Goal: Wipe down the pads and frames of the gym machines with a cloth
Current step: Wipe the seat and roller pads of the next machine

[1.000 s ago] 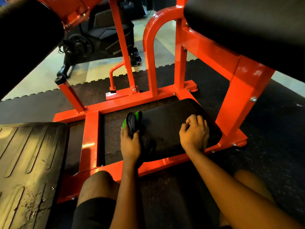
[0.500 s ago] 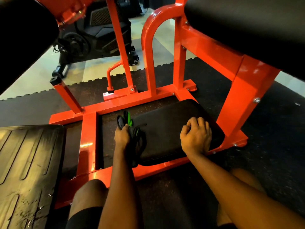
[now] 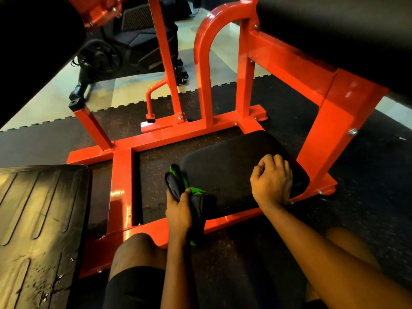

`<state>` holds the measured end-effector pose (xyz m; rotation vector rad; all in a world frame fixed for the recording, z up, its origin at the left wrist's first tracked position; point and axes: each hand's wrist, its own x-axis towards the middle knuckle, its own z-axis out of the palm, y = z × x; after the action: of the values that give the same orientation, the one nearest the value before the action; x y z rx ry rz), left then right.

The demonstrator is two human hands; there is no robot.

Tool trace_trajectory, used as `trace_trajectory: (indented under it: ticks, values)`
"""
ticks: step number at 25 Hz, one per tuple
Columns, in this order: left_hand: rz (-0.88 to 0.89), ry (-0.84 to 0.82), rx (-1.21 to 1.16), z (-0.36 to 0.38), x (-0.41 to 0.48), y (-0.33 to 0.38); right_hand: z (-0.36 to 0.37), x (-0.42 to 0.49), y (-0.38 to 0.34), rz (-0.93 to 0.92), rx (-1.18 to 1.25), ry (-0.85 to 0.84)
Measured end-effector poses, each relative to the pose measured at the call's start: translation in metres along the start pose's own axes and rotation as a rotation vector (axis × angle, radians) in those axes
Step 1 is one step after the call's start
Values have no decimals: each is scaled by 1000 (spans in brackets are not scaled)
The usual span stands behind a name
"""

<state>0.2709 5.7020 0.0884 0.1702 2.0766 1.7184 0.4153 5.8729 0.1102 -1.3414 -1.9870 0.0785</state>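
Observation:
A low black pad [image 3: 227,166] sits inside the orange machine frame [image 3: 121,175] near the floor. My left hand [image 3: 178,214] grips a dark cloth with green patches [image 3: 178,182] at the pad's left edge; part of the cloth hangs down past my wrist. On the pad's right side rests my right hand [image 3: 273,181] as a fist with curled fingers, holding nothing that I can see. A larger black pad [image 3: 347,27] spans the upper right on the same frame.
A ribbed black footplate [image 3: 38,230] lies at the lower left. A black roller pad [image 3: 33,47] fills the upper left. Dark rubber flooring [image 3: 367,197] surrounds the frame. A black exercise bike [image 3: 124,47] stands behind on pale tiles. My knees are at the bottom.
My left hand has drawn the cloth back along the pad's left edge toward me. The right fist has stayed on the pad.

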Motion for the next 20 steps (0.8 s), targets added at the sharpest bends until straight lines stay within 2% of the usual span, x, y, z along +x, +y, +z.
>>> trace_trajectory:
  ticks: [4,9,12,15,17,20]
  values:
    - [-1,27,114,12,45,29,4,1,1,1,-38,-4]
    - [89,-114,334,26,108,73,4,0,1,-20,-30,28]
    - [220,-241,511,32,106,86,2,0,0,-11,8,29]
    - [385,-319,461,20,82,76,1,-1,0,-5,12,18]
    - [379,-309,494,21,87,76,2,0,1,1,14,16]
    - [216,-340,752,47,124,99,3,0,2,-1,28,23]
